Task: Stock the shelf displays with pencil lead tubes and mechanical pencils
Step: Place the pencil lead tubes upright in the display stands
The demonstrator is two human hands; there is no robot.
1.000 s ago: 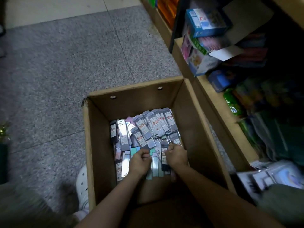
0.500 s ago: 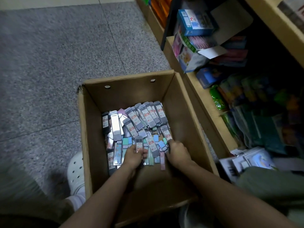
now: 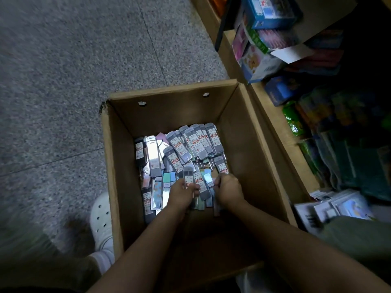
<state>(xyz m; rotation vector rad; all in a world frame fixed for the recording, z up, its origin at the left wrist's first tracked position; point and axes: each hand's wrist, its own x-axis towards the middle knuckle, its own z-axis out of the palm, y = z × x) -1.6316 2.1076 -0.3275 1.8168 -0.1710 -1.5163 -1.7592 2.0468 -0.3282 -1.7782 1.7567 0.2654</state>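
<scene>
— Speckled grey floor tiles run under everything, and the cardboard box sits on them hard against the low edge of the shelf on the right. So where's the stock?

— Down in the box. The pencil lead tubes lie in a loose heap across its bottom, thickest toward the far wall, thinning out toward the near wall where bare cardboard shows. None that I can make out on the shelf.

— And the hands?

— Both deep inside, at the near edge of the heap. The left hand has its fingers curled round a grey packet with a red price label, standing up out of its grip. The right hand is just beside it, fingers bent over a few more packets; I'd judge it's gathering them into the same bunch.

— How would you do this well?

— Square the packets up before lifting: labels the same way, hang-holes at one end, so they go straight onto the display. They look slick and flat, so a fat, uneven fistful could fan out and slip. Take a modest stack, pinch it across the faces, and clear the box's right wall on the way to the shelf.

— Anything nearby to mind?

— A white clog is tight against the box's left side, and coloured boxes crowd the shelf.
</scene>
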